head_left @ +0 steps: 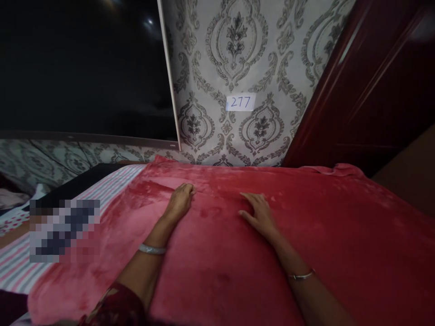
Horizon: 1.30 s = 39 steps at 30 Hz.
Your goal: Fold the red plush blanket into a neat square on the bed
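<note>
A red plush blanket [220, 271] lies spread over a flat surface, with faint creases and lighter and darker patches in its pile. On its left part rests my left hand [180, 201], its fingers curled and closed against the fabric, where a small fold runs beside them. My right hand [259, 213] is to the right of it, over the middle of the blanket, fingers apart and holding nothing. A light bangle circles the left wrist and a thin bracelet the right one.
Left of the blanket a striped cloth [112, 183] shows, partly under a blurred patch. A large dark screen [84, 68] stands behind at left. Patterned wallpaper [210, 81] carries a paper label [241, 102] reading 277. Dark red wooden furniture [360, 99] rises at right.
</note>
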### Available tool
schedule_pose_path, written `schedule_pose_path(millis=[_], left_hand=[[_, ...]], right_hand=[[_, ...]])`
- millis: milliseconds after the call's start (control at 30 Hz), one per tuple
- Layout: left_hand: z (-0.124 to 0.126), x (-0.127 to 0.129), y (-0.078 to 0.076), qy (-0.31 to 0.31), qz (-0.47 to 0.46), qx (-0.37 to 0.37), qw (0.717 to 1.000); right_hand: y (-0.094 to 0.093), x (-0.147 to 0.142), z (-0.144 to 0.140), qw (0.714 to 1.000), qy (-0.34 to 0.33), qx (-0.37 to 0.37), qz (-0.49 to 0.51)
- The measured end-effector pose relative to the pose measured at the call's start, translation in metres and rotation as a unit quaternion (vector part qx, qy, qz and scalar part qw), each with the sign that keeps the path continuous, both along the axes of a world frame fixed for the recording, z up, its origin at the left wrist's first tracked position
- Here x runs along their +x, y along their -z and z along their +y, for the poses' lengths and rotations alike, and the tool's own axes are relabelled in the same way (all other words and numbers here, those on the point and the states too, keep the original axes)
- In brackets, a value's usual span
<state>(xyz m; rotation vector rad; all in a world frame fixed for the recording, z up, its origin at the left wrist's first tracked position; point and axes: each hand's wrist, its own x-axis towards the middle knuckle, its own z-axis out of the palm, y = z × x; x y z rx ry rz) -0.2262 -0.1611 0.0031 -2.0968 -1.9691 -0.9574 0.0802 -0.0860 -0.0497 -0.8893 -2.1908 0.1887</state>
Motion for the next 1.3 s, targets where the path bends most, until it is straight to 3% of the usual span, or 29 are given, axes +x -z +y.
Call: schedule_pose_path(millis=[133, 467, 667, 867, 1033, 1300], left_hand=[[-0.003, 0.001, -0.002, 0.006, 0.002, 0.010, 1.000], [-0.008, 0.003, -0.002, 0.032, -0.028, -0.020, 0.999], [-0.016, -0.019, -0.004, 0.021, -0.119, 0.030, 0.992], [-0.024, -0.054, -0.003, 0.046, -0.093, -0.118, 0.988], [-0.028, -0.067, 0.001, 0.035, -0.103, -0.181, 0.977], [-0.019, -0.064, 0.006, 0.041, -0.028, -0.176, 0.983]], right_hand=[[0.001, -0.007, -0.003, 0.998, -0.031, -0.013, -0.044], [0.000, -0.010, 0.001, 0.998, -0.004, -0.012, 0.058], [0.006, -0.009, 0.004, 0.996, -0.005, 0.025, 0.089], [0.007, -0.008, 0.005, 0.997, -0.008, 0.031, 0.077], [0.007, -0.007, 0.005, 0.997, -0.010, 0.032, 0.075], [0.005, -0.007, 0.004, 0.997, -0.006, 0.030, 0.074]])
